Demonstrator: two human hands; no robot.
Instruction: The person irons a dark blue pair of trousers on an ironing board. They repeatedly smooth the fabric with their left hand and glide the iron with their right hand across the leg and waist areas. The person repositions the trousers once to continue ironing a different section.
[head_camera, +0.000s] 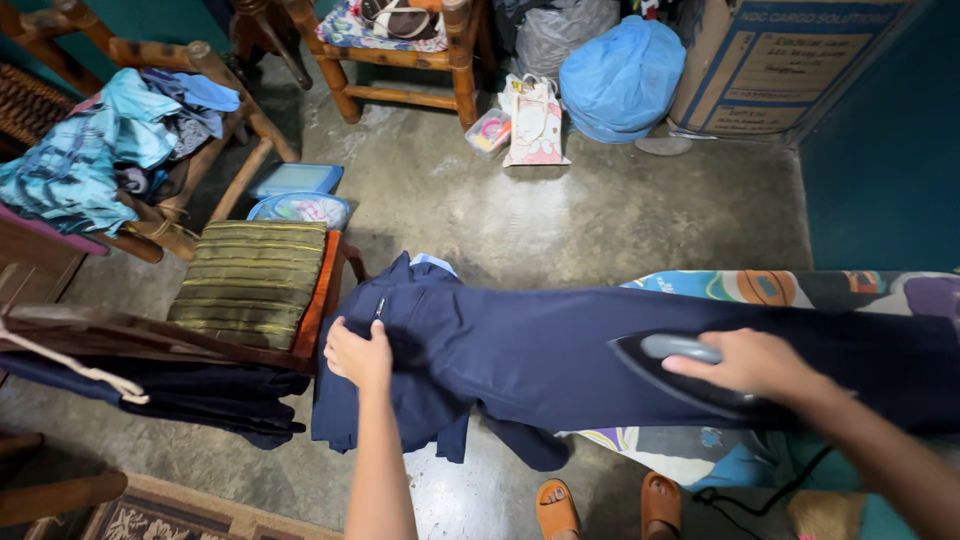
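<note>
A pair of dark navy trousers (560, 350) lies lengthwise along the ironing board (800, 288), whose patterned cover shows along its far edge and again under the near edge. The waist end hangs off the board's left tip, draping toward the concrete floor (560, 215). The left hand (358, 355) presses down on that overhanging waist end, fingers curled into the cloth, pinching a fold. The right hand (752, 362) is closed around the grey handle of a dark iron (672, 372), which sits flat on the trouser leg near the board's middle, its point aimed left. Between the two hands the cloth lies smooth and unobstructed. Just beside the left tip stands a wooden chair with a striped olive cushion (252, 282); beyond the far edge the floor is open up to a blue bag (622, 78).
</note>
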